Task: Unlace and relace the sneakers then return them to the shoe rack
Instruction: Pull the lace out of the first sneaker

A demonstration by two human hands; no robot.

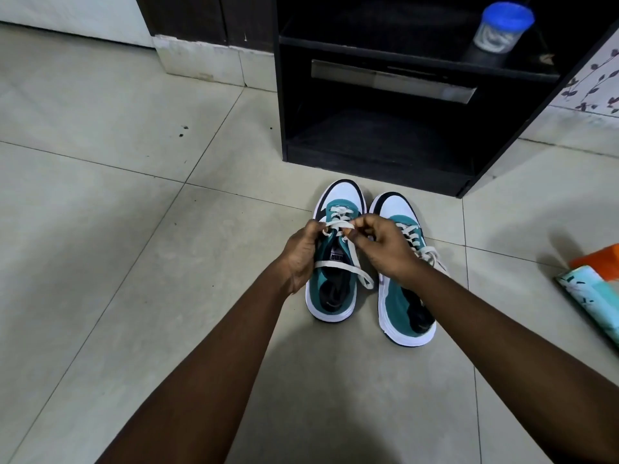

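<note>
I count two sneakers on the floor (134, 195) before the shoe rack (368, 155). On the left sneaker (331, 289), left hand (299, 252) and right hand (385, 246) fingers pinch its lace (338, 263). Right sneaker (402, 306) partly hidden.

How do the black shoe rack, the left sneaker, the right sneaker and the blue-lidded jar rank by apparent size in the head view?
1. Black shoe rack, clearly largest.
2. Left sneaker and right sneaker: look alike, a pair side by side, not ranked; the hands cover part of both.
3. Blue-lidded jar, smallest, though it stands farther from the camera.
</note>
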